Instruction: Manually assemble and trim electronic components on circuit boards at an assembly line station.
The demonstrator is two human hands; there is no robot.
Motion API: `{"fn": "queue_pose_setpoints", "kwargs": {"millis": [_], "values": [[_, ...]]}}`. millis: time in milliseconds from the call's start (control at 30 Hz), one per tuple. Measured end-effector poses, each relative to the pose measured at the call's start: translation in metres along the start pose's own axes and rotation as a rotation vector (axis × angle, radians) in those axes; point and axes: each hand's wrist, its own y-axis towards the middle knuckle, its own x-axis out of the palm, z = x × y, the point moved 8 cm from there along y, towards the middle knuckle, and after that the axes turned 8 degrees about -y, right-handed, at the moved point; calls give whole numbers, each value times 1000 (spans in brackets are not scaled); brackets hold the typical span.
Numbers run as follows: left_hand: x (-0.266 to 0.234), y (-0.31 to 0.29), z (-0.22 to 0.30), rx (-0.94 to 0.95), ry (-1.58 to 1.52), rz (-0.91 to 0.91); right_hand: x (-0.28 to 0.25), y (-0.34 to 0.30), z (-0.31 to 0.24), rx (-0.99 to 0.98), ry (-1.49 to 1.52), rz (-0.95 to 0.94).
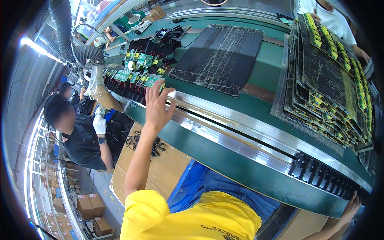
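My left hand [158, 107] is raised over the near metal rail, fingers spread and holding nothing. Just beyond its fingertips lie green circuit boards [141, 60] with yellow parts and red wires, among black pieces. At the far right, my right hand [351, 207] is against the end of a row of black plastic parts [320, 172] standing along the rail. Its fingers are partly lost in the dark rim, so their grip is unclear. The metal rail [224, 128] runs between both hands along the green bench.
A scratched black mat [218, 58] lies on the bench. Stacked black sheets [324, 76] with rows of yellow parts stand at right, a person in white behind them. At left, a co-worker in black [86, 138] wears a white glove. Black cables [150, 144] lie on cardboard below my left arm.
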Motion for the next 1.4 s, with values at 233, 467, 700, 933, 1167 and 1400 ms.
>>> {"fn": "queue_pose_setpoints", "kwargs": {"millis": [233, 467, 700, 933, 1167, 1400], "values": [[-27, 100, 225, 358, -614, 62, 269, -16, 198, 614, 502, 212], [29, 219, 492, 654, -790, -130, 196, -55, 164, 530, 591, 463], [71, 249, 555, 749, -620, -205, 172, -100, 144, 423, 934, 541], [53, 214, 539, 545, -1056, -815, 129, -64, 108, 179, 1228, 678], [-31, 103, 478, 728, -1240, -727, 33, -26, 39, -417, 1268, 697], [-52, 83, 429, 734, -1102, -660, -11, -60, 0, -637, 997, 956]]}}
